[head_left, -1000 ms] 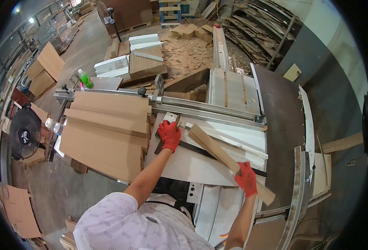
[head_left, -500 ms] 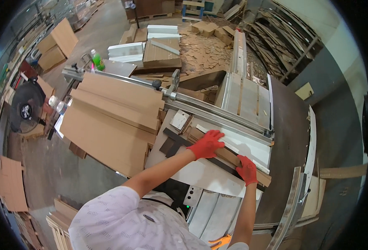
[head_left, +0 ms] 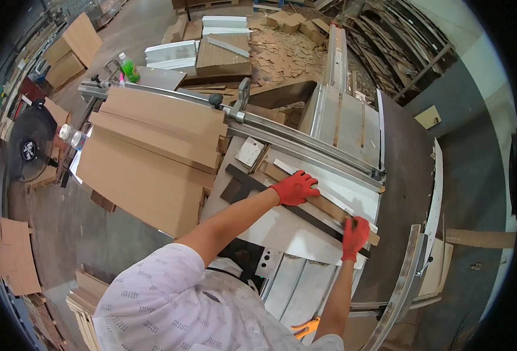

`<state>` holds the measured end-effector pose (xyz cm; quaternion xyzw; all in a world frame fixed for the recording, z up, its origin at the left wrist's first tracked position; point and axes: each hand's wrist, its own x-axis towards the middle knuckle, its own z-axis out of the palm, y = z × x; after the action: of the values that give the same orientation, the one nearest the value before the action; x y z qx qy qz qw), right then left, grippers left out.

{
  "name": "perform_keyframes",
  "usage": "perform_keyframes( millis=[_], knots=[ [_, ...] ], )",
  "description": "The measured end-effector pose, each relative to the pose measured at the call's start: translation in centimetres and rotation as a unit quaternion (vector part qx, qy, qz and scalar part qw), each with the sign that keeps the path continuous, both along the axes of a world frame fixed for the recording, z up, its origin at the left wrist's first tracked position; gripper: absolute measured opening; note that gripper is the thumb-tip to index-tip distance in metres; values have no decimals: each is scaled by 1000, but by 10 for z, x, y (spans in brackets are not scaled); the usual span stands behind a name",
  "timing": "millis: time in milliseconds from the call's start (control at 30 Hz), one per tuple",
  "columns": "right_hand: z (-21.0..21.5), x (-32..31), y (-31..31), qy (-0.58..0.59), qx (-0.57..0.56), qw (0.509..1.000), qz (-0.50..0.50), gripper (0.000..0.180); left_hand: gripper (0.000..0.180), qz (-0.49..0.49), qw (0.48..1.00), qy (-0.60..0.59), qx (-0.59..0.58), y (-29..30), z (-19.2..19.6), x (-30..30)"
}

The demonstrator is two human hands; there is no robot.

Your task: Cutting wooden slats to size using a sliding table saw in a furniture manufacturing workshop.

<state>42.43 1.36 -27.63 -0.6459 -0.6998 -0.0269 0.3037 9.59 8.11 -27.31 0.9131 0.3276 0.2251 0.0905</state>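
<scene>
One brown strip (head_left: pixel 329 208) lies along the black bar (head_left: pixel 320 224), handling seemingly unfinished: left hand (head_left: pixel 295 188) rests half-open on it; right hand (head_left: pixel 356 233) curls near right edge of white board (head_left: pixel 282 233), grip unclear.

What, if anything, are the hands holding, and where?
Brown strip: left hand rests over its left half, right hand by its right end; whether either grips it can't be told.

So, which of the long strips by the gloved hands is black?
The black strip, nearest the person's torso; the brown strip under the left hand and the white strip lie beyond it.
</scene>
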Motion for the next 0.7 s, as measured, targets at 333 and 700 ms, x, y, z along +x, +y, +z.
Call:
perform_keyframes(
  millis=[333,700],
  knots=[
    [-69,188,-10,257,-171,932,-189,44,45,-8,997,-44,-67,0,-3,-6],
    [-59,165,-11,286,-142,941,-111,35,47,-17,991,65,-112,10,13,14]
  ],
)
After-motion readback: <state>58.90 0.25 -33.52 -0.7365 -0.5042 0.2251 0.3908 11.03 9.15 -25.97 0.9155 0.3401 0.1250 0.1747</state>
